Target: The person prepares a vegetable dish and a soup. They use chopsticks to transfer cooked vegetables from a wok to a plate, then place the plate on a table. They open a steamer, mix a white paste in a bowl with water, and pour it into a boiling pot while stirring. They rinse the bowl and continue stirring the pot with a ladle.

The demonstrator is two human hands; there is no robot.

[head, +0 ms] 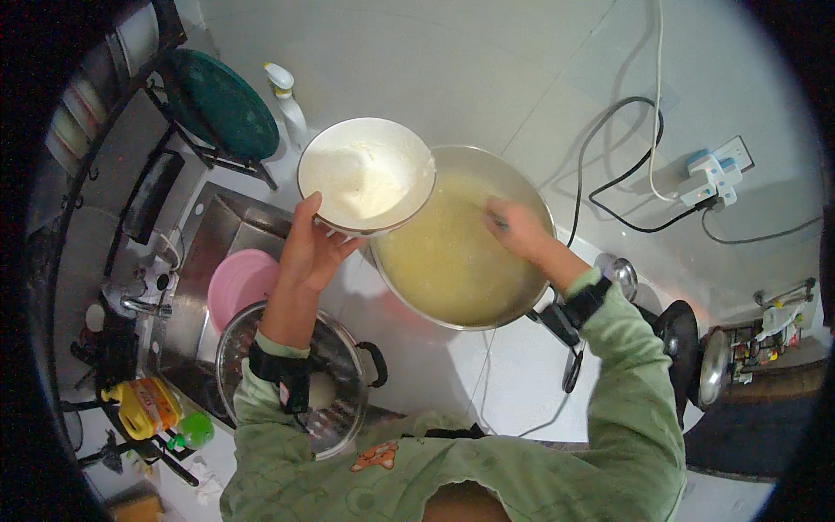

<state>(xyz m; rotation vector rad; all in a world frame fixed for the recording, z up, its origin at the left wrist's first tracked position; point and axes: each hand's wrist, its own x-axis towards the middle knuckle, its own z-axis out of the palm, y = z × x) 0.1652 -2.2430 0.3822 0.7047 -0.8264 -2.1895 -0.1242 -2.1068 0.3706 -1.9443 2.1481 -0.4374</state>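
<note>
My left hand (313,251) grips the near rim of a white bowl (408,147), thumb on the edge and fingers beneath. Pale, flour-like powder (375,189) is heaped inside it. The bowl is tilted towards me and overlaps the left rim of a large, wide metal pan (522,173). Cloudy yellowish liquid (450,267) fills much of the pan. Over the liquid's right side, my right hand (518,228) is curled around a small greyish utensil (500,220); most of the utensil is hidden by the fingers or the liquid.
A steel sink (228,218) at left holds a pink basin (241,284). Below my left forearm is a lidded pot (359,417). Cables run from a wall plug adapter (711,179) at right. A spray bottle (293,117) and green round board (218,104) stand behind.
</note>
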